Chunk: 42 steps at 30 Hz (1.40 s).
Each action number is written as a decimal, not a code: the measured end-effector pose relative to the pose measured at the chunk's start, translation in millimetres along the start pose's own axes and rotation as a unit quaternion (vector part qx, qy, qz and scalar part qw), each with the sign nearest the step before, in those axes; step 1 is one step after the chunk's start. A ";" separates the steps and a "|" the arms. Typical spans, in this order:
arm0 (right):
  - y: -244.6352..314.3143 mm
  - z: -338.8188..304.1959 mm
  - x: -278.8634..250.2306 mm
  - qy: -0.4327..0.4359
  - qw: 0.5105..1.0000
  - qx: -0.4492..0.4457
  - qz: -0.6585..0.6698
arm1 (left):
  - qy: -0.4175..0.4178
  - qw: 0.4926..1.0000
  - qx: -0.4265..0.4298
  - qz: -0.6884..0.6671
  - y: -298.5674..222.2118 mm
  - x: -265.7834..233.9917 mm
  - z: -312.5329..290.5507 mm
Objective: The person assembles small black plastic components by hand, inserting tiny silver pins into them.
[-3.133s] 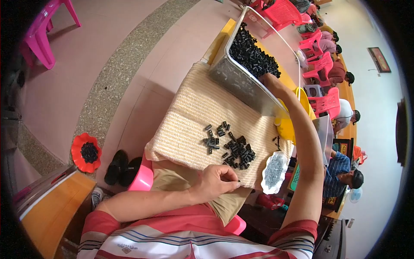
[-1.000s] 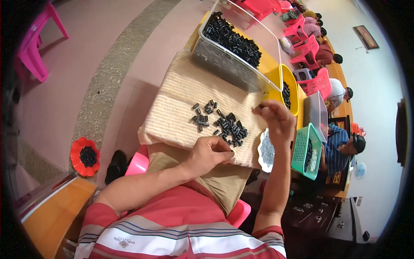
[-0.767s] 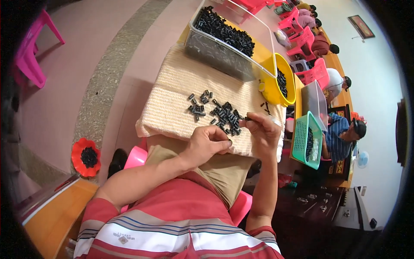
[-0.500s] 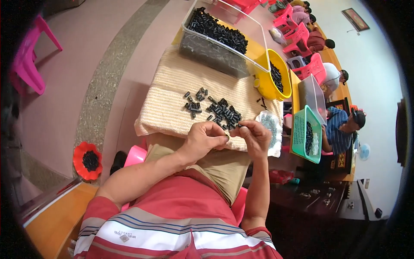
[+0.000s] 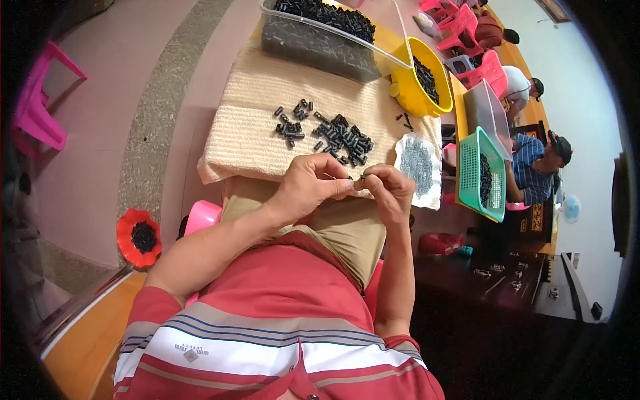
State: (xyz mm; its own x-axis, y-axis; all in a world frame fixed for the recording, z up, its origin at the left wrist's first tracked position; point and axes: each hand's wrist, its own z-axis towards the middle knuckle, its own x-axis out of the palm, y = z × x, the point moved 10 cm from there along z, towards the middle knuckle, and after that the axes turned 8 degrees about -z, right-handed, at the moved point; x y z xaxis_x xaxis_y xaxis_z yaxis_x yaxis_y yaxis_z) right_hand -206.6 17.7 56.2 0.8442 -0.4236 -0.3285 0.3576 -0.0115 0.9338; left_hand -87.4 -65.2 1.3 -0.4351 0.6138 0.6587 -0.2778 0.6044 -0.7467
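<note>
Head view: the left hand (image 5: 313, 183) is pinching thumb against forefinger, its contents too small to make out; just beside it, the right hand (image 5: 392, 190) is pinching a small dark piece (image 5: 363, 178). Looks like 2 parts are being fitted, the next move probably needing careful alignment. Black pieces (image 5: 348, 138) are lying on the cloth (image 5: 247, 107); small lettering is showing on the shirt (image 5: 253, 353).

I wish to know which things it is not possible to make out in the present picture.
All in the head view:
- Small dark piece at the left hand: too small, mostly covered by fingers.
- Whatever the right hand pinches: hidden by its own fingers.
- Clear bin: far side cut off by the upper edge.
- Grey bits in the white dish: too small to tell apart.
</note>
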 end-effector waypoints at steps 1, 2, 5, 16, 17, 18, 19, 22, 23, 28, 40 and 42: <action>-2.2 -1.9 2.6 0.007 1.000 0.005 0.011 | 0.001 1.000 -0.003 0.001 2.8 -0.7 0.4; -4.0 -3.7 4.7 0.014 1.000 0.009 0.021 | 0.004 1.000 0.004 0.011 3.1 -0.7 0.6; -8.4 -9.5 7.8 0.015 0.999 0.004 0.037 | 0.006 1.000 0.008 0.015 3.7 3.1 -1.6; -16.9 -18.1 10.1 0.004 0.999 0.002 0.044 | 0.007 0.996 0.029 0.087 6.0 5.1 -2.7; -18.3 -18.4 9.8 0.004 0.999 0.003 0.044 | 0.008 0.996 0.024 0.083 7.3 5.2 -2.6; -20.4 -18.7 9.1 0.002 0.999 0.008 0.038 | 0.009 0.997 0.019 0.078 8.5 5.2 -2.5; -22.3 -19.0 8.5 0.001 0.999 0.012 0.031 | 0.009 0.997 0.018 0.078 8.4 4.9 -2.4; -26.1 -20.8 7.5 0.000 0.999 0.021 0.028 | 0.008 0.996 0.012 0.089 10.7 4.5 -2.0; -25.1 -20.8 8.2 0.000 0.999 0.020 0.028 | 0.009 0.996 0.014 0.087 11.7 3.9 -1.5; -22.9 -24.6 8.4 -0.019 0.998 0.032 0.047 | 0.010 0.996 0.033 0.088 9.6 3.4 -1.4; -9.2 -26.3 14.4 0.025 0.998 -0.048 -0.029 | 0.001 0.996 0.008 0.085 15.6 0.6 -0.8; -12.9 -26.9 13.7 0.023 0.999 -0.030 -0.030 | 0.008 0.996 0.026 0.084 13.2 2.0 -0.7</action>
State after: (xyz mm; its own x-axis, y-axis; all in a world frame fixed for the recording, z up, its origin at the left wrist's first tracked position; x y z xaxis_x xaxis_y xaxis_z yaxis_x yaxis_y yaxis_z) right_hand -188.9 36.4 35.8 0.8372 -0.3822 -0.3910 0.4304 0.0195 0.9024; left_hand -91.4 -55.6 -7.1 -0.4662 0.7122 0.5248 -0.2467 0.4649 -0.8503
